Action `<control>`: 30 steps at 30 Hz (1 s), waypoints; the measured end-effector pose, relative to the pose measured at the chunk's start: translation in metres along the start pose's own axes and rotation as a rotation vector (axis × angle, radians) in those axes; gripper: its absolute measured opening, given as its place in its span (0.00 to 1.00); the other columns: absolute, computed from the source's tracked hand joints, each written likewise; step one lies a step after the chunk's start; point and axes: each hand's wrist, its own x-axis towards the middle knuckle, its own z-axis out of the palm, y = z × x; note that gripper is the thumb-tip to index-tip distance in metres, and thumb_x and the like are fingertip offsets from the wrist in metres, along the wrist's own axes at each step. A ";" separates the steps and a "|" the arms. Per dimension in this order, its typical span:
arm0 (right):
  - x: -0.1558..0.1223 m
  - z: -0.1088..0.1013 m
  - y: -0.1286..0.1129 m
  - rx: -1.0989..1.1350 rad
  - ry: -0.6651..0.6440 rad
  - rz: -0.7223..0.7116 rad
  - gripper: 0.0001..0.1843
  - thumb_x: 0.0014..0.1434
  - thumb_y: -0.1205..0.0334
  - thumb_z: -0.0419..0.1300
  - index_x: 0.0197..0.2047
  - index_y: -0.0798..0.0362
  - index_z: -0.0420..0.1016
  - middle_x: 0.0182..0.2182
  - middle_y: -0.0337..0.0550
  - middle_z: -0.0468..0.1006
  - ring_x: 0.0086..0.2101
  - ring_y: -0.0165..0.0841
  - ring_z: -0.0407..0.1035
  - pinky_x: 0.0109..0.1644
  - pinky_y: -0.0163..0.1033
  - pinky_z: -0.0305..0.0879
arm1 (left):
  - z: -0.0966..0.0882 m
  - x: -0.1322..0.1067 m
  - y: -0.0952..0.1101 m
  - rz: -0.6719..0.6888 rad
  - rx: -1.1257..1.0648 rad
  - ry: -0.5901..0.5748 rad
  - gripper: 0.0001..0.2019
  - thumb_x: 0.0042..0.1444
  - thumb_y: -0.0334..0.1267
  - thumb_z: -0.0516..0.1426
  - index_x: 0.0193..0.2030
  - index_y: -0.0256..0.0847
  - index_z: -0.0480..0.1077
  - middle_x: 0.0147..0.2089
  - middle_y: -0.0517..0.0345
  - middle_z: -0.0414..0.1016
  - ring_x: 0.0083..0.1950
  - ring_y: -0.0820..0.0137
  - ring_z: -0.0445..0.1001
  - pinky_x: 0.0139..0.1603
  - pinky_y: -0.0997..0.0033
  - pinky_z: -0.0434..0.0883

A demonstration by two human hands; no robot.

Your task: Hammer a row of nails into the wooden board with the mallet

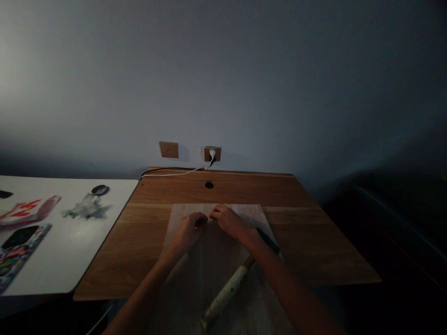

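My left hand (188, 230) and my right hand (228, 220) meet over the far part of a pale wooden cutting board (195, 279) on a brown wooden desk (307, 232). Both hands have their fingers curled in a pinch, fingertips almost touching each other. Whatever they pinch is too small and dark to make out. A knife (226, 291) with a pale handle lies on the board under my right forearm, its dark blade (268, 241) pointing to the far right.
A white table (70, 242) adjoins the desk on the left, carrying a crumpled clear wrapper (84, 208), a red-and-white packet (28, 210) and a colourful flat item (17, 251). A white plug (212, 153) sits in a wall socket; its cable (174, 174) runs left along the desk's back edge.
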 end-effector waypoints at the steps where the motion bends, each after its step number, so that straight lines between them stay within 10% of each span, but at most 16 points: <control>1: 0.000 -0.001 0.000 0.014 0.000 -0.012 0.17 0.62 0.81 0.55 0.44 0.57 0.83 0.42 0.51 0.80 0.47 0.37 0.72 0.54 0.40 0.68 | 0.000 0.000 0.000 0.007 0.013 -0.002 0.12 0.51 0.24 0.55 0.38 0.39 0.76 0.39 0.54 0.83 0.41 0.66 0.81 0.43 0.70 0.75; 21: -0.045 -0.029 -0.013 0.467 -0.025 0.247 0.19 0.53 0.77 0.59 0.46 0.54 0.80 0.41 0.46 0.85 0.43 0.37 0.80 0.48 0.38 0.72 | 0.028 -0.005 0.013 0.265 0.021 -0.160 0.16 0.49 0.21 0.51 0.42 0.40 0.71 0.45 0.52 0.75 0.46 0.65 0.78 0.49 0.65 0.76; 25: -0.058 -0.033 -0.018 0.458 0.062 0.312 0.17 0.61 0.72 0.56 0.52 0.52 0.77 0.48 0.48 0.84 0.49 0.38 0.77 0.54 0.43 0.71 | 0.015 -0.028 0.013 0.370 0.095 -0.268 0.29 0.52 0.21 0.52 0.61 0.43 0.64 0.63 0.48 0.70 0.61 0.63 0.74 0.62 0.59 0.72; 30: -0.103 -0.040 -0.016 0.376 0.250 0.362 0.15 0.65 0.66 0.53 0.51 0.51 0.78 0.50 0.48 0.82 0.51 0.38 0.75 0.58 0.45 0.69 | -0.022 -0.083 -0.007 0.367 0.306 -0.151 0.20 0.62 0.26 0.51 0.58 0.46 0.68 0.68 0.51 0.68 0.69 0.62 0.67 0.67 0.57 0.70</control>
